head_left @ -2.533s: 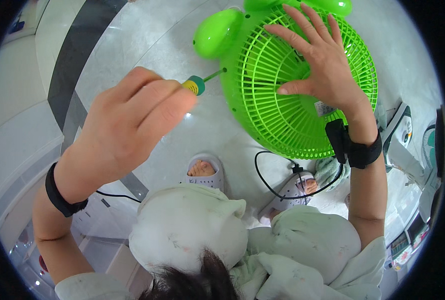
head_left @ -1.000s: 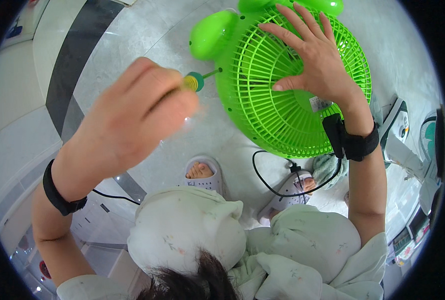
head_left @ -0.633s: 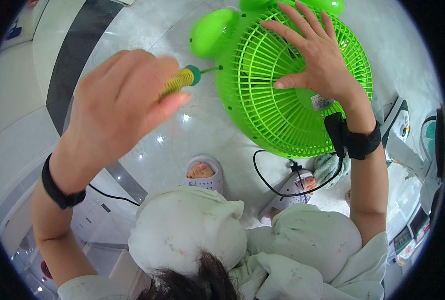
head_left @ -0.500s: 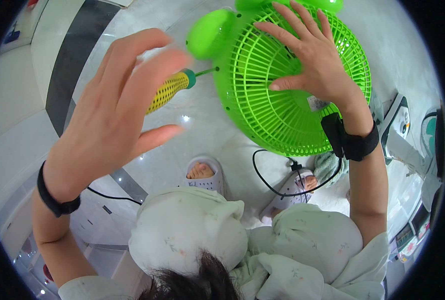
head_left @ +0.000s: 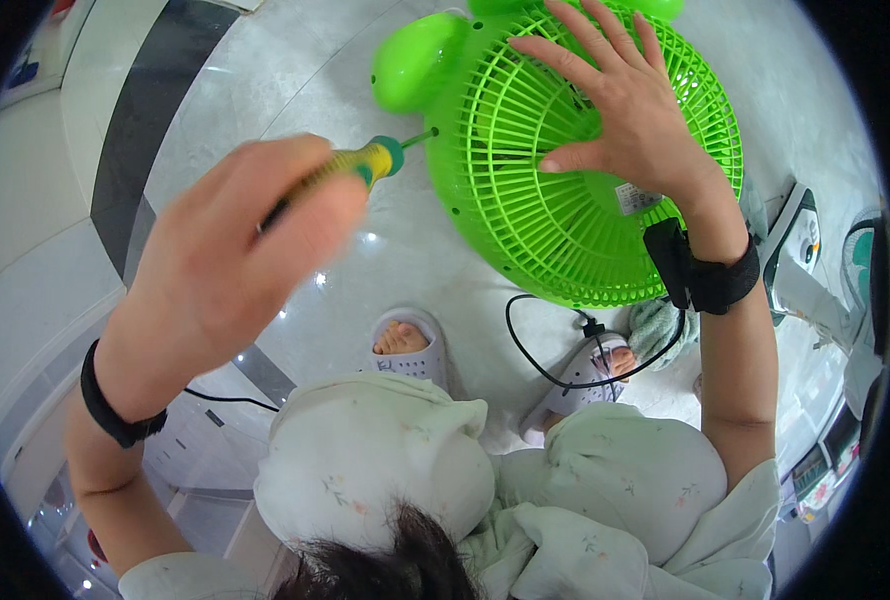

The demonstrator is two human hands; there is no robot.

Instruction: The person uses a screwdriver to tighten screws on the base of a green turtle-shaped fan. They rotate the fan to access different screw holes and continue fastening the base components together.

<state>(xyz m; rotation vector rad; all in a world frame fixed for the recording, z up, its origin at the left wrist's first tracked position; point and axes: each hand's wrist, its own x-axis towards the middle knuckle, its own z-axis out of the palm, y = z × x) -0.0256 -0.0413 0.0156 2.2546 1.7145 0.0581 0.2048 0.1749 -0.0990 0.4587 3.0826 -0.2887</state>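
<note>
My left hand [head_left: 235,260], somewhat blurred, is closed around the yellow and green handle of a screwdriver [head_left: 380,158]. Its thin shaft points up and right, and the tip meets a small hole in the left rim of a bright green fan [head_left: 450,170]. The fan has a round slatted grille and rounded ear-like lobes [head_left: 420,62] on its edge. My right hand [head_left: 630,120] rests spread over the grille, fingers apart, covering part of its upper middle. A small white label [head_left: 635,198] shows beside its heel.
A black cable [head_left: 525,350] loops below the fan near my slippered feet [head_left: 405,340]. A greyish-green cloth [head_left: 660,330] lies by the right foot. Farther right stands a white and black object [head_left: 797,240]. Pale glossy tiles [head_left: 335,270] with a dark band [head_left: 155,110] form the floor.
My left hand's fingers, spread loosely about the screwdriver before, have closed around its handle. The handle has shifted slightly up and right. My right hand has stayed nearly still on the fan.
</note>
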